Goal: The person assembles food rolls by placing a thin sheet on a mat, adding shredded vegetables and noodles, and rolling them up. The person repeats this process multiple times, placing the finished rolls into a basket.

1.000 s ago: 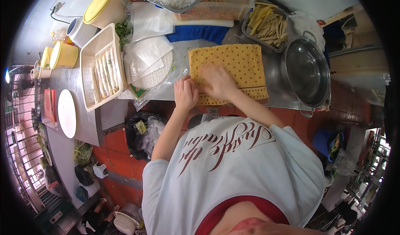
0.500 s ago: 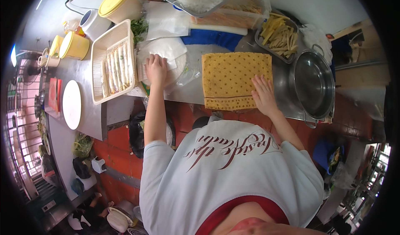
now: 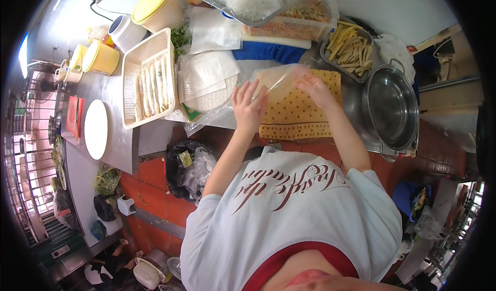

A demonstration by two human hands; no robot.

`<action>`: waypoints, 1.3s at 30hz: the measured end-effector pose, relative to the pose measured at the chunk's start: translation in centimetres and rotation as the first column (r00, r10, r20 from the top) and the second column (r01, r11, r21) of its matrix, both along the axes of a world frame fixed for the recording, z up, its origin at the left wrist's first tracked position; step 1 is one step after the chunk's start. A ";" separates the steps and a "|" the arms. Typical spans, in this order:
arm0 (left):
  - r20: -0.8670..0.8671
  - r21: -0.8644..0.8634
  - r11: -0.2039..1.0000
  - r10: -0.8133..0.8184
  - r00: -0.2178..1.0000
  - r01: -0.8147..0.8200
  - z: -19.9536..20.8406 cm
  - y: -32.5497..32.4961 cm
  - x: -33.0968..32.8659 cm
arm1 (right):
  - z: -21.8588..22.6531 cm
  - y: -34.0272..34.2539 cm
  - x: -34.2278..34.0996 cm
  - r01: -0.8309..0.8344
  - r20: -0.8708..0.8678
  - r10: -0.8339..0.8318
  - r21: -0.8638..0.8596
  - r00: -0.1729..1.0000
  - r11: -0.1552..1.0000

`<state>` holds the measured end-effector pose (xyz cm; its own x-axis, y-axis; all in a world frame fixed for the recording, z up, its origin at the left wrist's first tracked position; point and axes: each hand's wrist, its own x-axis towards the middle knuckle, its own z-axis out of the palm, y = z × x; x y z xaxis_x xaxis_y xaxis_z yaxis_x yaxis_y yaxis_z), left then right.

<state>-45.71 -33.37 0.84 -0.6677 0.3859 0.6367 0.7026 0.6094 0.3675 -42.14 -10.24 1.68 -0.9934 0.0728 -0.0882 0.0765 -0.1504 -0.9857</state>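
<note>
A thin translucent rice paper sheet (image 3: 279, 82) is stretched between my hands over a folded yellow spotted cloth (image 3: 297, 118). At the sheet's left edge, my left hand (image 3: 249, 105) grips it, several fingers raised. My right hand (image 3: 314, 88) pinches the far right corner; its fingertips are partly blurred behind the film. Left of the cloth lies a stack of square white rice papers (image 3: 209, 71) on a round white sheet (image 3: 219, 97). Further left, a cream plastic basket (image 3: 126, 92) holds several rolls (image 3: 154, 87) lined up side by side.
Behind are a tray of white noodles (image 3: 248, 2), a clear tub of shredded vegetables (image 3: 305, 20) and a blue cloth (image 3: 274, 52). A tray of cut strips (image 3: 349, 51) and a metal pot (image 3: 391, 107) stand right. A white oval plate (image 3: 96, 130) lies left.
My left hand has come right from the rice paper stack to the cloth, bringing a sheet. My right hand has lifted from the cloth's right edge and moved farther up onto the sheet.
</note>
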 end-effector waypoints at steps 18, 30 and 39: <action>0.336 -0.119 0.993 0.036 0.941 0.004 -3.7 7.0 -2.3 | 7.3 11.7 -1.0 0.174 -0.221 -0.025 0.689 0.975 0.704; 0.119 0.101 0.827 -0.562 0.819 0.553 0.0 0.4 3.7 | 7.0 2.0 -2.1 -0.445 -0.165 0.487 0.235 0.858 0.864; 0.046 0.091 0.819 -0.571 0.820 0.566 1.4 0.7 4.2 | 2.4 6.1 -4.1 -0.307 0.284 0.256 0.153 0.924 0.939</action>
